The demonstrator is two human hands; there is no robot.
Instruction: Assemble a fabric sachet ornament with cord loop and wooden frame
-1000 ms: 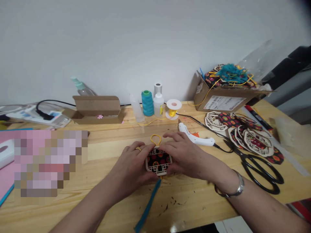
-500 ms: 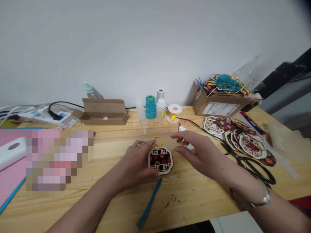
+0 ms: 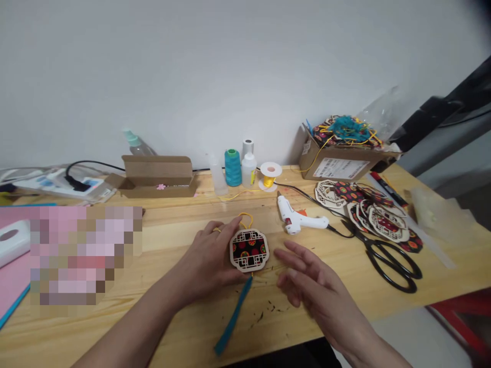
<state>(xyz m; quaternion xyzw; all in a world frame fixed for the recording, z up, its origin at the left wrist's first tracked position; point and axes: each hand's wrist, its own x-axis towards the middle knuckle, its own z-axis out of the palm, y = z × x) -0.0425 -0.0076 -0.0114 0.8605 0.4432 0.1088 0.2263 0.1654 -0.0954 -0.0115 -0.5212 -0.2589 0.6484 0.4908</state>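
A wooden fretwork pendant (image 3: 249,250) with dark, fruit-patterned fabric in its frame is in front of me. It has a yellow cord loop (image 3: 246,220) at the top and a teal tassel (image 3: 233,318) at the bottom. My left hand (image 3: 210,258) grips the pendant's left edge, index finger by the loop and thumb partly hidden near its lower side. To the right of the pendant, my right hand (image 3: 312,283) is open and holds nothing, fingers apart and curved. Beyond it lies a white hot glue gun (image 3: 301,217) on its side.
Black-handled scissors (image 3: 391,260) lie at right beside a pile of similar fretwork pieces (image 3: 383,217). A cardboard box (image 3: 339,166) stands behind them. Along the wall are a teal thread cone (image 3: 232,168), a yellow cord spool (image 3: 270,177) and an open brown box (image 3: 159,176).
My right hand has moved down towards me, uncovering the glue gun. My left hand stays on the pendant. The whole view has shifted slightly.
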